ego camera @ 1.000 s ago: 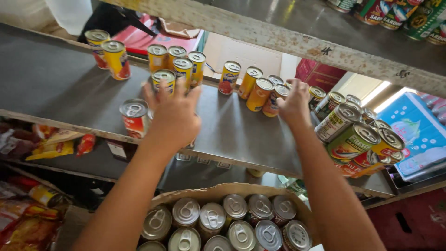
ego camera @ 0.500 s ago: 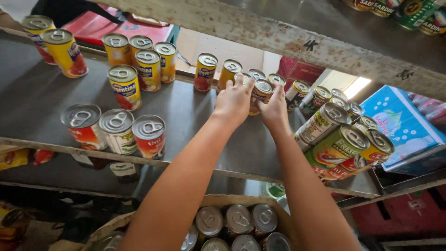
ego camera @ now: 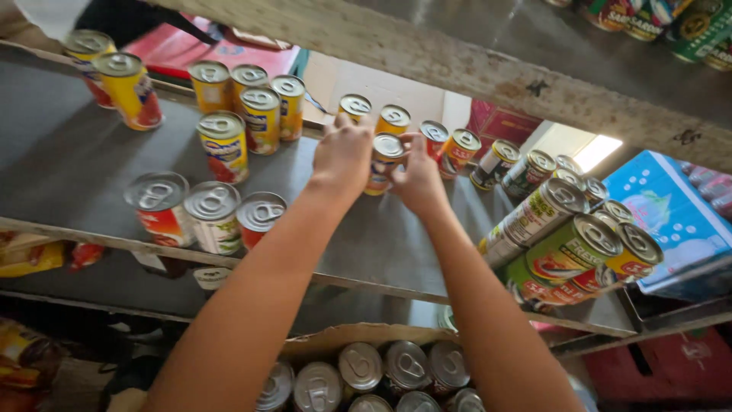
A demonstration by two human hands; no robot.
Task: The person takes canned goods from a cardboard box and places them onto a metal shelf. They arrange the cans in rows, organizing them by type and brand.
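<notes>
Tin can (ego camera: 386,162), yellow-labelled with a ring-pull lid, stands on the smooth grey shelf (ego camera: 69,164); your left hand (ego camera: 343,155) and right hand (ego camera: 418,177) have their fingers clamped on it.

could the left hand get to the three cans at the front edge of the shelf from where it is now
Probably yes. The left hand is just behind the three cans, with only bare shelf between them.

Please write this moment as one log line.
left hand: on can | right hand: on same can | place: grey shelf | below: box of cans
</notes>
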